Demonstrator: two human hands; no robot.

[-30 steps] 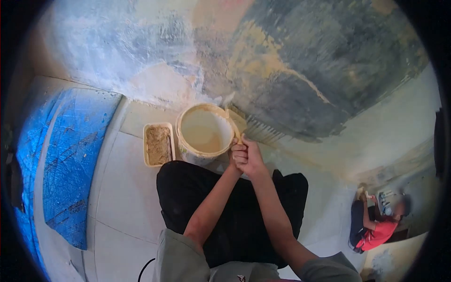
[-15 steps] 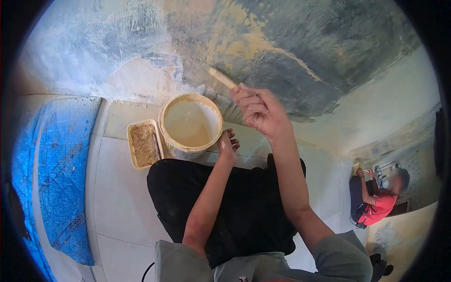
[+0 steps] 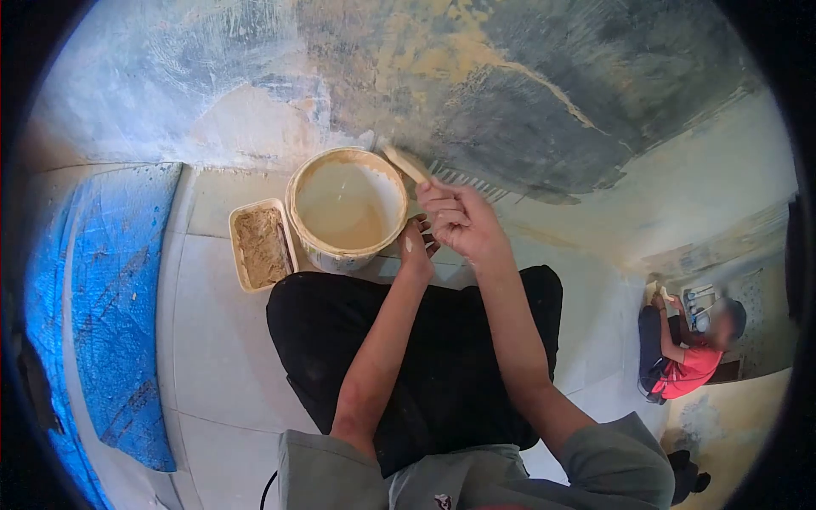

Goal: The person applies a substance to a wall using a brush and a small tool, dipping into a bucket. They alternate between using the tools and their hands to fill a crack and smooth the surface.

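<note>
My right hand (image 3: 460, 220) grips a wooden-handled tool (image 3: 405, 165), whose handle points up and left toward the wall (image 3: 527, 93). The tool's working end is hidden behind my hand, just to the right of the round bucket (image 3: 347, 206) of beige paste. My left hand (image 3: 416, 246) hangs beside the bucket's right side, fingers loosely curled, holding nothing that I can see. Both arms reach out over my black-trousered lap. The wall ahead carries patches of beige, dark grey and white coating, with combed ridges (image 3: 463, 178) low down.
A rectangular tray (image 3: 259, 245) of brown gritty mix lies left of the bucket on the pale tiled floor (image 3: 212, 340). A blue tarpaulin (image 3: 102, 297) covers the floor at far left. Another person in a red top (image 3: 684, 361) crouches by the wall at right.
My right hand has come down from the wall with the tool and now sits lower, close to the bucket's right rim. My left hand stays beside the bucket.
</note>
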